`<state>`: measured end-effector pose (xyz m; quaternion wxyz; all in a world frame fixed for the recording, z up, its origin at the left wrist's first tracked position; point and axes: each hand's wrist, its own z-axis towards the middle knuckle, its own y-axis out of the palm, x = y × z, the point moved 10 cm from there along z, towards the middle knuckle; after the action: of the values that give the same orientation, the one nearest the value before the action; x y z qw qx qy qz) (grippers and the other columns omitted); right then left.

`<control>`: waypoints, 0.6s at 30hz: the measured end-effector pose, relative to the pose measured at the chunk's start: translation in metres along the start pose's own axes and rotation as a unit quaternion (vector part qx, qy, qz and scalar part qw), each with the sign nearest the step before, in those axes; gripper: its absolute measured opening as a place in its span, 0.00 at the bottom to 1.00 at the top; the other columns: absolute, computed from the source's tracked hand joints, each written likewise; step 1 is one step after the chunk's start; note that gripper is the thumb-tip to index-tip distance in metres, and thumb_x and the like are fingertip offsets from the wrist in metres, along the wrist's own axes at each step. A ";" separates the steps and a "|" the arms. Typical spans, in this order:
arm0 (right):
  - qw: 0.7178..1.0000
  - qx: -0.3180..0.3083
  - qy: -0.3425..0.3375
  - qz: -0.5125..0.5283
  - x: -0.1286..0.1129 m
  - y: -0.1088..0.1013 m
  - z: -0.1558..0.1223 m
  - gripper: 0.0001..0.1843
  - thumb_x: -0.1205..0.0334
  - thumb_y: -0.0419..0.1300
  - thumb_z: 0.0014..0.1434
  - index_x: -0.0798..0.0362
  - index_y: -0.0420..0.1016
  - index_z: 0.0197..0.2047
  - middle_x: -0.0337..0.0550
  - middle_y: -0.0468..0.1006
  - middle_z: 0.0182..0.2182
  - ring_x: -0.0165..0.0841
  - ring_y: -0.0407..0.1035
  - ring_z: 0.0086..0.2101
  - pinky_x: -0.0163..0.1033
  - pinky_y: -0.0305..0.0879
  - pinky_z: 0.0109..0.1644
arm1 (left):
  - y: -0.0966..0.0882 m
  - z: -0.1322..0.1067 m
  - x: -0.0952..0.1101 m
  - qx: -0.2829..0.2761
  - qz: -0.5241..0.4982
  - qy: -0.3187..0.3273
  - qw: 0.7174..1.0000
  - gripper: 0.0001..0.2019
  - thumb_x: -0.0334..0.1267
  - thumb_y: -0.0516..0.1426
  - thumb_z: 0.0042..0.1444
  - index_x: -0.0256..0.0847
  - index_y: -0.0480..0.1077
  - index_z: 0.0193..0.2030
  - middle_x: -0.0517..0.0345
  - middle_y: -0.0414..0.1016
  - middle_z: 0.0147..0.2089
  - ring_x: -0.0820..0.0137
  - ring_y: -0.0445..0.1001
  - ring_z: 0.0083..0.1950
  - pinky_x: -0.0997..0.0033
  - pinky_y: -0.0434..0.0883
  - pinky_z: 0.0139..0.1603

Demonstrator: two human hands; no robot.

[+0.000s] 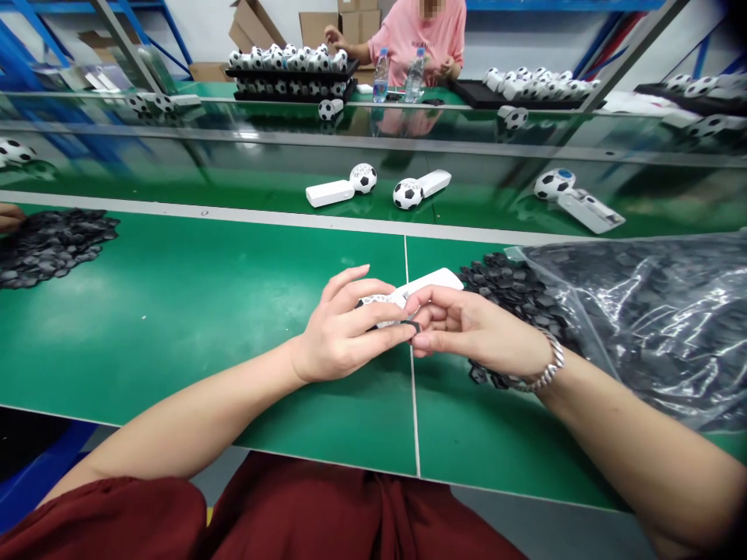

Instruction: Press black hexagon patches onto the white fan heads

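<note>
Wrapped over the soccer-ball head of a white handheld fan [435,281] is my left hand [341,330], closed on it and hiding most of the ball. The fan's handle points away to the upper right. My right hand [475,327], with a chain bracelet at the wrist, is closed in a pinch at the ball's right side. A small flat black piece [412,326] sits between its fingertips, touching my left fingers too. Just beyond my right hand lies a heap of similar black pieces [507,284], partly covered by my forearm.
A clear plastic bag [671,311] of black pieces lies at right. Another black heap [58,241] is at left, beside a co-worker's hand [10,218]. Ball-headed fans [335,192] lie on the green conveyor belt. Across it, a person in pink [423,39] stands near loaded black trays [292,75].
</note>
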<state>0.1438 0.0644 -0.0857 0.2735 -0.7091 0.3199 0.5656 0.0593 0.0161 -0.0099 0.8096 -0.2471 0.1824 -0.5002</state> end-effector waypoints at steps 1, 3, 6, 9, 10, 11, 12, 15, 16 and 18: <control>1.000 0.001 -0.006 -0.006 -0.002 0.001 -0.001 0.16 0.65 0.63 0.49 0.54 0.63 0.40 0.36 0.70 0.28 0.26 0.71 0.29 0.35 0.71 0.36 | -0.001 0.001 0.000 -0.002 -0.004 0.000 1.000 0.07 0.32 0.59 0.51 0.48 0.72 0.36 0.67 0.75 0.36 0.70 0.69 0.45 0.60 0.60 0.56; 0.998 0.027 -0.045 -0.046 -0.010 -0.003 -0.002 0.15 0.65 0.63 0.48 0.54 0.65 0.39 0.36 0.70 0.28 0.26 0.70 0.29 0.35 0.71 0.36 | -0.003 0.001 -0.003 -0.004 -0.013 -0.008 1.000 0.07 0.32 0.60 0.50 0.47 0.71 0.36 0.69 0.77 0.35 0.71 0.71 0.44 0.60 0.60 0.55; 0.973 0.105 -0.141 -0.147 -0.030 -0.014 -0.009 0.13 0.62 0.64 0.48 0.54 0.68 0.38 0.40 0.72 0.31 0.27 0.68 0.30 0.35 0.70 0.35 | -0.007 0.002 -0.008 0.003 -0.017 -0.023 1.000 0.07 0.32 0.61 0.49 0.47 0.71 0.35 0.70 0.77 0.35 0.70 0.72 0.43 0.59 0.59 0.54; 0.928 0.147 -0.230 -0.253 -0.049 -0.013 -0.018 0.09 0.61 0.63 0.50 0.53 0.70 0.36 0.43 0.74 0.34 0.30 0.68 0.33 0.37 0.68 0.34 | -0.006 0.002 -0.012 0.000 -0.021 -0.041 0.999 0.05 0.33 0.60 0.51 0.48 0.71 0.34 0.71 0.78 0.34 0.71 0.73 0.42 0.60 0.57 0.54; 0.912 0.149 -0.255 -0.284 -0.054 -0.010 -0.020 0.08 0.62 0.62 0.51 0.52 0.71 0.36 0.43 0.74 0.34 0.31 0.68 0.34 0.38 0.68 0.36 | -0.005 0.002 -0.013 -0.006 -0.023 -0.047 0.999 0.04 0.33 0.59 0.52 0.49 0.71 0.34 0.72 0.78 0.34 0.72 0.73 0.42 0.60 0.57 0.54; 0.897 0.147 -0.278 -0.311 -0.059 -0.006 -0.023 0.06 0.62 0.61 0.52 0.51 0.71 0.35 0.43 0.75 0.34 0.32 0.68 0.36 0.38 0.68 0.37 | -0.003 0.002 -0.014 -0.011 -0.023 -0.052 0.998 0.04 0.34 0.58 0.52 0.49 0.71 0.33 0.72 0.78 0.34 0.72 0.73 0.42 0.60 0.57 0.54; 0.883 0.144 -0.297 -0.334 -0.062 -0.002 -0.025 0.04 0.64 0.60 0.53 0.50 0.71 0.35 0.42 0.75 0.34 0.32 0.68 0.37 0.39 0.68 0.39 | -0.003 0.002 -0.014 -0.013 -0.023 -0.057 0.998 0.04 0.34 0.58 0.53 0.50 0.71 0.33 0.72 0.78 0.34 0.72 0.74 0.42 0.60 0.57 0.54; 0.848 0.140 -0.325 -0.394 -0.067 0.007 -0.030 0.04 0.66 0.56 0.56 0.49 0.71 0.35 0.40 0.76 0.32 0.31 0.69 0.36 0.40 0.67 0.42 | -0.003 0.002 -0.014 -0.009 -0.026 -0.059 0.998 0.04 0.34 0.59 0.52 0.49 0.71 0.33 0.72 0.78 0.34 0.72 0.74 0.41 0.60 0.58 0.54; 0.838 0.140 -0.325 -0.416 -0.066 0.009 -0.030 0.05 0.67 0.55 0.57 0.49 0.70 0.35 0.40 0.76 0.31 0.31 0.69 0.36 0.40 0.67 0.42 | -0.003 0.001 -0.014 -0.006 -0.028 -0.059 0.998 0.04 0.34 0.59 0.52 0.49 0.71 0.33 0.72 0.78 0.34 0.72 0.74 0.41 0.60 0.58 0.54; 0.818 0.140 -0.319 -0.458 -0.064 0.011 -0.029 0.07 0.67 0.53 0.58 0.49 0.70 0.39 0.42 0.75 0.33 0.32 0.68 0.36 0.40 0.67 0.41 | -0.002 0.000 -0.015 -0.006 -0.036 -0.065 0.997 0.04 0.33 0.59 0.51 0.48 0.70 0.33 0.72 0.78 0.34 0.73 0.74 0.41 0.60 0.58 0.54</control>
<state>0.1437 0.0442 -0.0176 0.6840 -0.5075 -0.0713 0.5192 0.0513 0.0293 -0.0076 0.7995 -0.2905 0.1235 -0.5110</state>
